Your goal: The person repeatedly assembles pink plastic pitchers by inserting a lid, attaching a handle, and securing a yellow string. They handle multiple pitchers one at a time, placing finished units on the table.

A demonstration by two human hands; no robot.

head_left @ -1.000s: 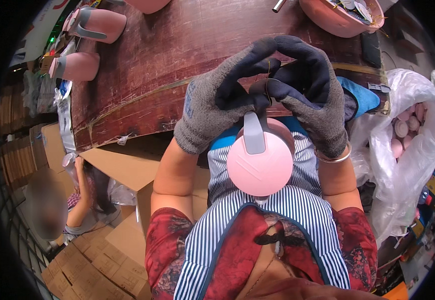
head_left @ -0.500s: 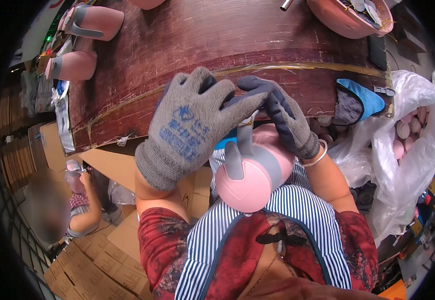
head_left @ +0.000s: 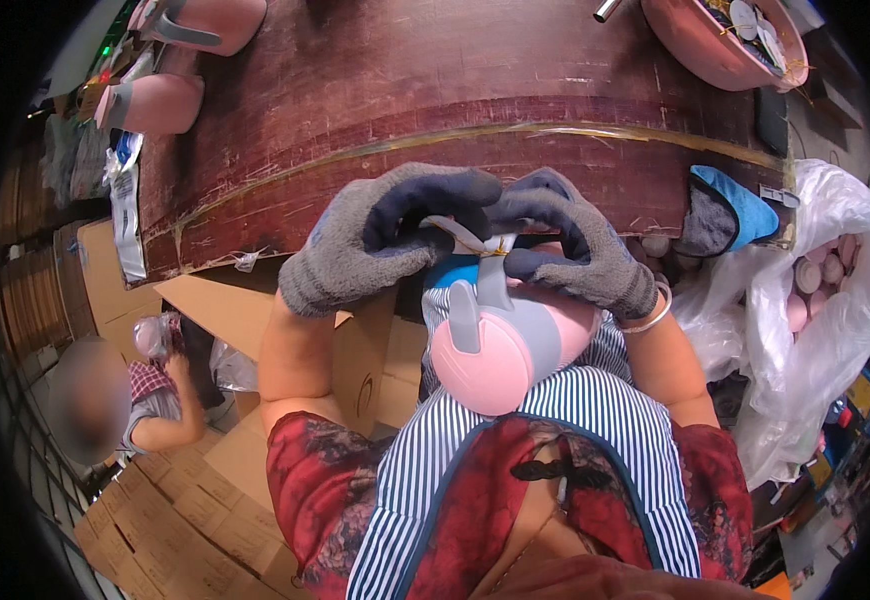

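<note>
A pink insulated jug (head_left: 485, 365) with a grey band and grey handle (head_left: 495, 282) lies tilted in my lap, its round pink lid facing me. At the handle's far end is a thin gold tie (head_left: 496, 247), with a pale tag (head_left: 452, 232) beside it. My left hand (head_left: 385, 235), in a grey knit glove with dark palm, is closed with the tag between its fingers. My right hand (head_left: 580, 245), gloved alike, curls over the jug's far side, fingertips pinched at the tie. Its fingers partly hide the tie and the jug's body.
Pink jugs (head_left: 160, 103) stand at the table's (head_left: 355, 80) left. A pink basin (head_left: 700, 55) of tags sits far right, a blue-and-grey cloth (head_left: 725, 212) near the right edge. Clear bags (head_left: 815, 200) hold pink parts. Cardboard boxes (head_left: 180, 525) and another person (head_left: 160, 415) are at left.
My left hand has lowered and turned from back-up to a pinch on the tag. My right hand's fingers have curled in at the tie. The jug stays in my lap; the view has shifted slightly.
</note>
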